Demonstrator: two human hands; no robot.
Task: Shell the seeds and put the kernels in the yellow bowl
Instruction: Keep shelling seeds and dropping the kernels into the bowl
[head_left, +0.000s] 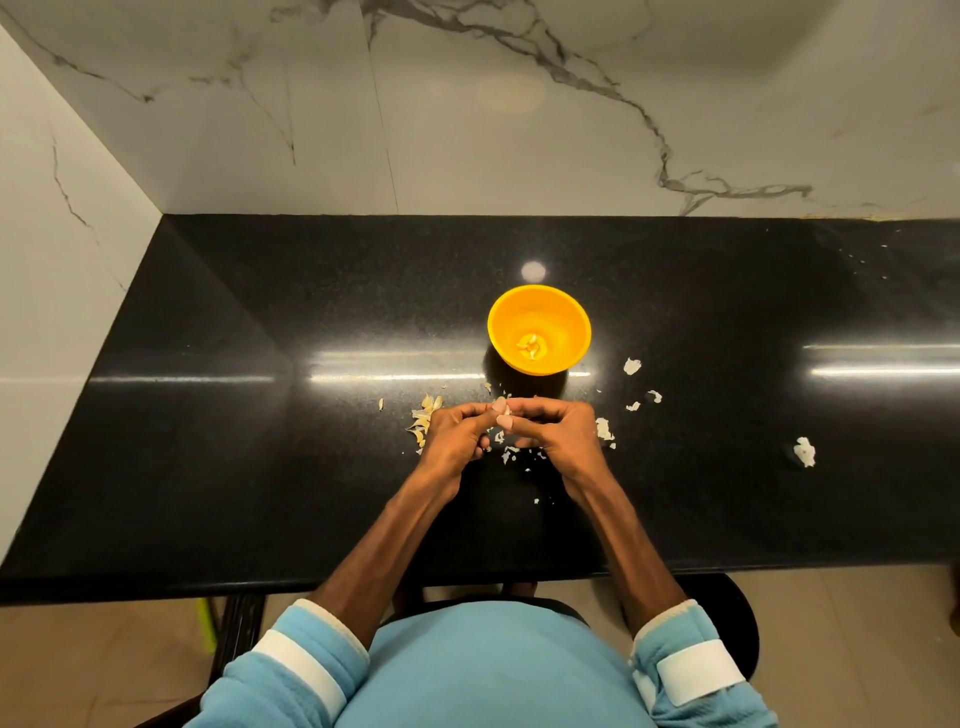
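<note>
A yellow bowl (561, 312) stands on the black counter (260, 441) with a few pale kernels (532, 346) at its bottom. Just in front of it my left hand (457, 434) and my right hand (558, 428) meet, fingers curled, and pinch one small pale seed (503, 408) between their fingertips. A small heap of unshelled seeds (423, 418) lies on the counter right beside my left hand.
White shell scraps are scattered under my hands (511, 454) and to the right (631, 366), with one larger scrap (804, 451) far right. A marble wall closes the back and left. The counter's front edge is near my body.
</note>
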